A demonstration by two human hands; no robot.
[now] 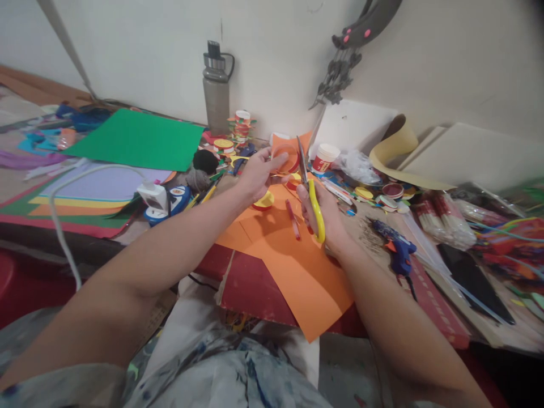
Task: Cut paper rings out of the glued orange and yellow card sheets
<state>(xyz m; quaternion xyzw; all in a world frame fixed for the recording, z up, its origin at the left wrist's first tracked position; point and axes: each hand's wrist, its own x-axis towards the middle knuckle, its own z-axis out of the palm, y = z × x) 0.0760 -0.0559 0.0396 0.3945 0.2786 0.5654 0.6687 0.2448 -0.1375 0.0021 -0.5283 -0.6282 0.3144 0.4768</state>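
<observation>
Between the fingers of my left hand [260, 173] is a small piece of orange paper [291, 148] with a circle outline on it, held up above the table. My right hand [325, 207] grips yellow-handled scissors [315, 207], whose blades point up and lie beside the paper's right edge. Whether the blades touch the paper I cannot tell. Under both hands lie larger orange sheets [306, 283], one hanging over the table's front edge. On them rest a red pen [293, 220] and a yellow-topped round piece [264, 201].
At the left are a green sheet [140, 141], stacked coloured papers and a power strip [170, 204] with a white cable. A grey bottle [216, 90] stands by the wall. To the right lie a paper cup [325, 158], a blue glue gun [399, 252] and a black phone-like slab [476, 283].
</observation>
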